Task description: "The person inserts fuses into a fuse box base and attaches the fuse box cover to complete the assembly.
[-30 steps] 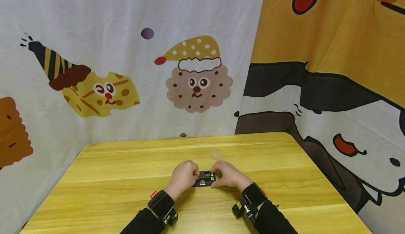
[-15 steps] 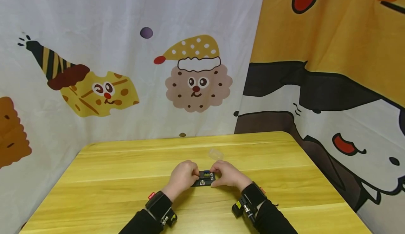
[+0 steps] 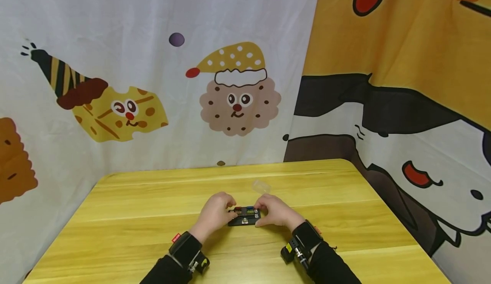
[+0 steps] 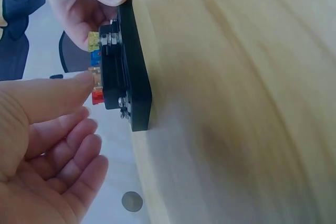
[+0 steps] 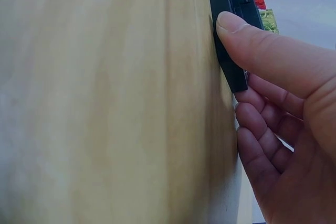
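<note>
A black fuse block (image 3: 245, 221) lies on the table between the two hands. Blade fuses stand in it; the left wrist view shows a yellow fuse (image 4: 93, 40), a blue fuse (image 4: 95, 57), a tan fuse (image 4: 97, 80) and a red fuse (image 4: 97, 97). My right hand (image 5: 294, 87) grips one end of the block, thumb on its near side and fingers at the far side. My left hand (image 3: 215, 215) is at the other end with thumb and fingers apart. Its thumb tip is at the tan fuse; whether they touch I cannot tell. The fingers hold nothing.
A clear plastic cover (image 3: 261, 186) lies on the table just beyond the right hand. The wooden table (image 3: 153, 198) backs onto a hanging cartoon-print curtain (image 3: 142, 32), with more curtain along the right side.
The left hand has let go, moved left and spread its thumb and fingers, so more of the block and its red fuse show. The right hand keeps its grip on the block.
</note>
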{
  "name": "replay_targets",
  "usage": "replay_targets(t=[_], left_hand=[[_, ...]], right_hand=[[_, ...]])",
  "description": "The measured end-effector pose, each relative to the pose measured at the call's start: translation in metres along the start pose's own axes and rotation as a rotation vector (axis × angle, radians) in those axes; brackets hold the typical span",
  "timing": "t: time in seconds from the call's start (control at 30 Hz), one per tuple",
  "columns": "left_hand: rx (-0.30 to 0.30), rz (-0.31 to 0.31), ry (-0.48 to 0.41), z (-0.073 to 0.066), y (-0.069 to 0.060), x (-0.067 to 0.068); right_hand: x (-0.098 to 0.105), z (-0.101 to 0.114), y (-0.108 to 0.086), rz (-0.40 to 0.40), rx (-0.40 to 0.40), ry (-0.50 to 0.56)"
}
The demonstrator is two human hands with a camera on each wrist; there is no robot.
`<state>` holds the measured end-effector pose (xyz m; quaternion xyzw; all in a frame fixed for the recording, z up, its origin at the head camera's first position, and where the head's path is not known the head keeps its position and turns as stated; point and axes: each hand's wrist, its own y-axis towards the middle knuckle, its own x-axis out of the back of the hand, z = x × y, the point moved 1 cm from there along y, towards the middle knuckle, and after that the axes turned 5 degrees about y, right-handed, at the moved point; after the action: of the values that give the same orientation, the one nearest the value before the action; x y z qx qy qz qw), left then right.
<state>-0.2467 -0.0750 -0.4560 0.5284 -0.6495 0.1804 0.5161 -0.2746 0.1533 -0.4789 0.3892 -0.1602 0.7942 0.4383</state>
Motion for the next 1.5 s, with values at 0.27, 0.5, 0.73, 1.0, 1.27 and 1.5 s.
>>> replay_targets(t=[0.27,0.5,0.73,1.0,1.27,1.5], left_hand=[[0.009,0.072,0.035,0.004,-0.001,-0.002],[0.009,0.106,0.037,0.008,-0.001,-0.005],[0.026,0.131,0.028,0.01,-0.002,-0.005],[0.021,0.13,0.015,0.011,-0.004,-0.005],[0.042,0.126,0.009,0.011,-0.003,-0.006],[0.066,0.127,-0.004,0.01,-0.004,-0.005]], right_hand=[[0.0,0.0,-0.001,0.001,-0.011,0.001],[-0.001,-0.001,0.0,0.008,-0.034,-0.006],[-0.001,0.0,-0.001,0.007,-0.036,-0.007],[0.0,0.0,-0.001,0.001,-0.028,-0.004],[-0.001,0.001,-0.002,-0.008,-0.024,-0.013],[-0.001,0.002,-0.001,-0.001,-0.018,-0.007]])
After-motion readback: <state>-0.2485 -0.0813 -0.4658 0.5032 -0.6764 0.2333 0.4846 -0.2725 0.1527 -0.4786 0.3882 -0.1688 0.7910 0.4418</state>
